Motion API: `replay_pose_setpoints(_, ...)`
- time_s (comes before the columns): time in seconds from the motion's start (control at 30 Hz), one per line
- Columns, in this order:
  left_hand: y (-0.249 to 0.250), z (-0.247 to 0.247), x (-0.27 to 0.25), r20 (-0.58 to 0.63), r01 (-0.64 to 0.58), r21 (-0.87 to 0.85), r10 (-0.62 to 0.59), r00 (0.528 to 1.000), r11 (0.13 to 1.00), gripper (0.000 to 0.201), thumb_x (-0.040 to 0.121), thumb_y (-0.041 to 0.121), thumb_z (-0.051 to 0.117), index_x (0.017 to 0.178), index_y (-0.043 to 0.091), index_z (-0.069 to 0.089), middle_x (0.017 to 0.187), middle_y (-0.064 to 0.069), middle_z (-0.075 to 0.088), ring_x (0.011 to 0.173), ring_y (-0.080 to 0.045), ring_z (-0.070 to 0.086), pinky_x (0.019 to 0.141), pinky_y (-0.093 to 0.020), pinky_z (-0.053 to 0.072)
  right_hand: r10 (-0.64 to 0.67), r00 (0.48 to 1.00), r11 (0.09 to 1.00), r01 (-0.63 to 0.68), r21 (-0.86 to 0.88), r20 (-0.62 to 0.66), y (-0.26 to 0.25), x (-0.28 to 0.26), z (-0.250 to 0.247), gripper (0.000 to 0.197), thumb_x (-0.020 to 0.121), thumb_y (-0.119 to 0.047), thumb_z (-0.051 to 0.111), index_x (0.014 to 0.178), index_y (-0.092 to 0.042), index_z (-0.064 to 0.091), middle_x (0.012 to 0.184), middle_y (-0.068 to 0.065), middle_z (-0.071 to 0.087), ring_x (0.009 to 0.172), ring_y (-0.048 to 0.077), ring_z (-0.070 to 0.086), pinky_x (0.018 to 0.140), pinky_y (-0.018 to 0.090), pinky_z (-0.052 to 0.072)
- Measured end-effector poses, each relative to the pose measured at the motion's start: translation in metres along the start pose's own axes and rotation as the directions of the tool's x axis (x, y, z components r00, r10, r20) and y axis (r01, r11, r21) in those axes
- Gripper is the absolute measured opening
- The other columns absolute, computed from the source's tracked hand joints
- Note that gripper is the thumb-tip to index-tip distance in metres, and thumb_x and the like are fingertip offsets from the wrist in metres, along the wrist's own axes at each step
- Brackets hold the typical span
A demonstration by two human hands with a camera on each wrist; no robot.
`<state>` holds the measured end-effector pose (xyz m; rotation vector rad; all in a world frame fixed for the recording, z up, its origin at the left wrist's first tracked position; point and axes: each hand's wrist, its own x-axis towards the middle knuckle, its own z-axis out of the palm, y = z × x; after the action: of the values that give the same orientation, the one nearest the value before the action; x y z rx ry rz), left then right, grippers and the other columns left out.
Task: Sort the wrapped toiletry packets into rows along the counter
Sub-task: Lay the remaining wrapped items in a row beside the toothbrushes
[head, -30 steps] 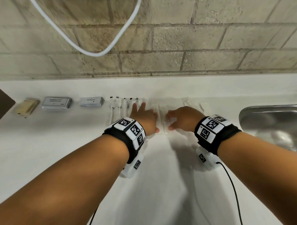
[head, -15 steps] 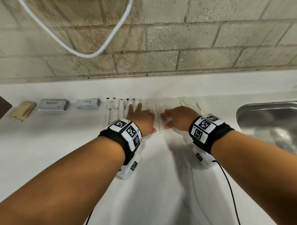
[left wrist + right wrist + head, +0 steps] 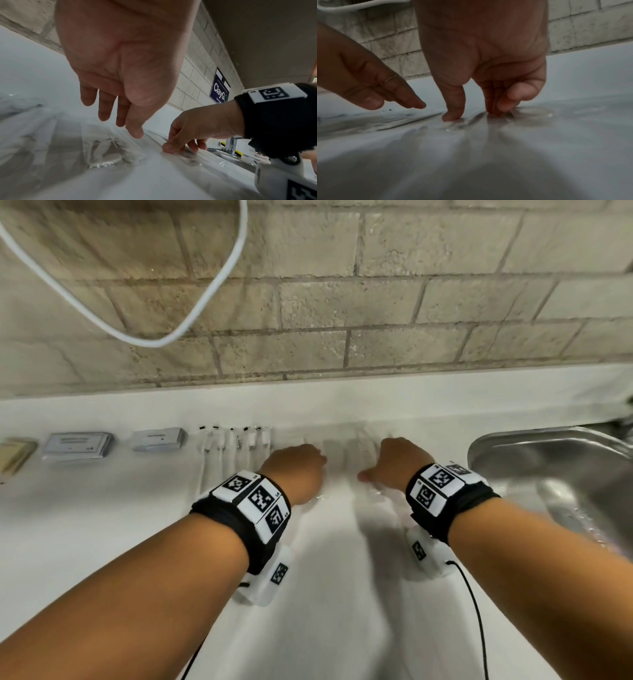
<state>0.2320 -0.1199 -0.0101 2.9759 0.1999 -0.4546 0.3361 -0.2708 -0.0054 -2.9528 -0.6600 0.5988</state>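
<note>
Along the back of the white counter (image 3: 102, 525) lies a row: a tan packet (image 3: 13, 455), a grey packet (image 3: 77, 445), a small white box (image 3: 157, 439), wrapped toothbrushes (image 3: 236, 446), then clear flat packets (image 3: 337, 453). My left hand (image 3: 308, 451) hovers over a clear packet (image 3: 106, 148) with straight fingers (image 3: 104, 112), not gripping anything. My right hand (image 3: 474, 113) stands on its tips beside the sink. Its thumb (image 3: 453, 108) and bent fingers (image 3: 498, 106) pinch down on a clear packet (image 3: 188, 158), which creases between them.
A steel sink (image 3: 548, 474) with a tap (image 3: 230, 143) adjoins the counter on the right. A brick wall (image 3: 342, 302) rises behind the row, with a white cable (image 3: 205, 302) hanging on it and a blue sign (image 3: 220, 89) further along. Bare counter spreads in front of the row.
Both hands have drawn slightly apart. My left hand lifted off the packets. My right hand rose from lying low onto its fingertips on a clear packet.
</note>
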Motion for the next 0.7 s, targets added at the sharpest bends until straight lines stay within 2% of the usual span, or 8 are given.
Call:
replay_pose_setpoints(0.1, 0.001, 0.002, 0.000, 0.030, 0.000, 0.025, -0.001, 1.000, 1.000, 0.035, 0.091, 0.019, 0.048, 0.125, 0.016, 0.059, 0.134, -0.007, 0.054, 0.120, -0.029, 0.053, 0.098, -0.041, 0.046, 0.016, 0.997, 1.000, -0.016, 0.001, 0.076, -0.005, -0.009, -0.006, 0.023, 0.079, -0.032, 0.068, 0.084, -0.012, 0.059, 0.099, 0.006, 0.061, 0.088, 0.025, 0.063, 0.069, 0.028, 0.048)
replay_pose_setpoints(0.17, 0.001, 0.006, 0.000, 0.031, -0.013, 0.043, 0.012, 0.999, 0.999, 0.034, 0.093, 0.024, 0.048, 0.123, 0.016, 0.059, 0.131, -0.006, 0.055, 0.117, -0.029, 0.054, 0.095, -0.040, 0.047, -0.009, 0.994, 1.000, 0.009, 0.007, 0.107, -0.005, -0.011, -0.008, 0.029, 0.084, -0.018, 0.063, 0.113, -0.015, 0.059, 0.110, -0.001, 0.057, 0.105, 0.027, 0.063, 0.074, 0.028, 0.049)
replay_pose_setpoints(0.27, 0.001, 0.009, 0.000, 0.007, -0.009, 0.019, 0.009, 1.000, 1.000, 0.033, 0.092, 0.022, 0.048, 0.122, 0.016, 0.060, 0.129, -0.006, 0.056, 0.116, -0.028, 0.055, 0.091, -0.037, 0.047, 0.013, 0.996, 0.985, -0.029, 0.169, 0.091, 0.003, -0.006, -0.005, 0.049, 0.075, -0.011, 0.068, 0.117, -0.003, 0.045, 0.089, 0.005, 0.060, 0.084, 0.028, 0.064, 0.066, 0.031, 0.049)
replay_pose_setpoints(0.37, 0.000, 0.010, 0.001, 0.000, -0.009, 0.003, 0.009, 1.000, 1.000, 0.033, 0.092, 0.021, 0.048, 0.122, 0.015, 0.060, 0.131, -0.006, 0.056, 0.116, -0.027, 0.055, 0.090, -0.036, 0.047, -0.072, 0.996, 0.947, 0.055, 0.316, 0.044, 0.016, 0.000, -0.004, 0.035, 0.078, -0.016, 0.069, 0.107, -0.013, 0.050, 0.088, 0.009, 0.064, 0.074, 0.023, 0.058, 0.071, 0.033, 0.048)
replay_pose_setpoints(0.47, 0.000, 0.009, 0.001, 0.012, 0.005, -0.003, -0.005, 1.000, 1.000, 0.041, 0.092, 0.022, 0.050, 0.133, 0.018, 0.055, 0.139, -0.004, 0.050, 0.123, -0.027, 0.052, 0.098, -0.038, 0.046, -0.276, 0.957, 0.961, 0.274, -0.035, -0.087, 0.025, 0.006, -0.004, 0.042, 0.086, -0.015, 0.059, 0.125, -0.032, 0.053, 0.124, 0.004, 0.052, 0.107, 0.023, 0.054, 0.090, 0.034, 0.043)
replay_pose_setpoints(0.53, 0.000, 0.009, 0.001, 0.003, 0.009, -0.014, -0.009, 1.000, 1.000, 0.042, 0.092, 0.021, 0.052, 0.133, 0.018, 0.055, 0.139, -0.004, 0.050, 0.122, -0.026, 0.052, 0.097, -0.036, 0.045, -0.452, 0.892, 0.840, 0.424, -0.339, -0.004, 0.025, 0.009, -0.003, 0.056, 0.088, -0.013, 0.052, 0.135, -0.042, 0.045, 0.147, -0.003, 0.035, 0.129, 0.025, 0.041, 0.104, 0.038, 0.035)
replay_pose_setpoints(0.6, 0.000, 0.010, 0.001, -0.008, 0.011, -0.016, -0.012, 1.000, 1.000, 0.042, 0.092, 0.022, 0.052, 0.133, 0.018, 0.054, 0.139, -0.004, 0.049, 0.123, -0.026, 0.052, 0.098, -0.036, 0.045, -0.521, 0.850, 0.741, 0.496, -0.452, 0.077, 0.020, 0.011, -0.007, 0.049, 0.087, -0.017, 0.056, 0.129, -0.040, 0.049, 0.153, -0.003, 0.026, 0.132, 0.025, 0.035, 0.105, 0.038, 0.031)
replay_pose_setpoints(0.7, -0.001, 0.013, 0.002, -0.013, 0.013, -0.019, -0.013, 1.000, 1.000, 0.042, 0.092, 0.022, 0.051, 0.134, 0.018, 0.053, 0.141, -0.004, 0.048, 0.125, -0.026, 0.050, 0.101, -0.038, 0.044, -0.594, 0.795, 0.599, 0.538, -0.593, 0.123, 0.010, 0.012, -0.013, 0.031, 0.080, -0.022, 0.065, 0.107, -0.031, 0.055, 0.141, 0.000, 0.034, 0.122, 0.026, 0.040, 0.096, 0.038, 0.037)
